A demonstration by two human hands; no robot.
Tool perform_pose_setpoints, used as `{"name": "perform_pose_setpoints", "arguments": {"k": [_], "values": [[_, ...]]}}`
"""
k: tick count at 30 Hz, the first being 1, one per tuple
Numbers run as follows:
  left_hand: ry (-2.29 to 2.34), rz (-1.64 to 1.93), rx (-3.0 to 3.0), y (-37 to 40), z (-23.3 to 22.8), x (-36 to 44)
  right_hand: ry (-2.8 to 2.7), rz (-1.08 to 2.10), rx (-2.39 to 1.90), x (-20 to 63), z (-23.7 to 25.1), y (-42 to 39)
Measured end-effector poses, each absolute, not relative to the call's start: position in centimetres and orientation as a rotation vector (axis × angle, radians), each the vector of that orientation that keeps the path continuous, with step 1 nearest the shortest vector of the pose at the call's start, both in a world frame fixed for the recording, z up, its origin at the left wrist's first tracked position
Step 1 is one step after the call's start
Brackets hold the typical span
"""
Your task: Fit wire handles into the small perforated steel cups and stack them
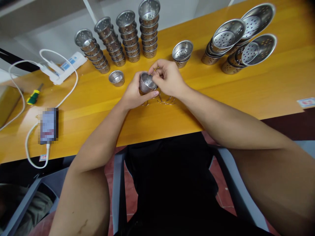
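Centrally, both hands' fingers clasped around one strainer cup (147,82), bare table (221,98) rightward.

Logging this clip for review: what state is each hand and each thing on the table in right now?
Left hand: cupped around small perforated steel cup, held above the table.
Right hand: fingers pinching at that cup's rim.
Thin wire pieces: lying loose on yellow wooden table.
Three tall stacks of steel cups: nested, leaning.
Single steel cup: upright, alone.
Wide perforated steel strainers: stacked, tipped sideways.
Phone: cable plugged in.
Green-handled screwdriver: lying flat.
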State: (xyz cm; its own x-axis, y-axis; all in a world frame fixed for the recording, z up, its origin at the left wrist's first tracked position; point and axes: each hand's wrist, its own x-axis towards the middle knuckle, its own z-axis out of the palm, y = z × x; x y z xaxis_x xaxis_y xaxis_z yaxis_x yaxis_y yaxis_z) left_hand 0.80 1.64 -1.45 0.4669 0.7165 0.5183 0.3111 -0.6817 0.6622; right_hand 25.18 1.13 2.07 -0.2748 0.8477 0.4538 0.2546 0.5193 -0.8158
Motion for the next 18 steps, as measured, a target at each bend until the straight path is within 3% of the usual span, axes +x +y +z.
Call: {"name": "perform_pose_setpoints", "arguments": {"k": [10,18], "values": [[0.904,1.174,2.082,2.8,-2.5,-0.4,-1.862,1.151,-0.695,27.3,4.3,0.9],[0.858,1.155,2.084,2.8,-2.5,-0.4,-1.772,1.161,-0.694,26.5,3.9,0.6]]}}
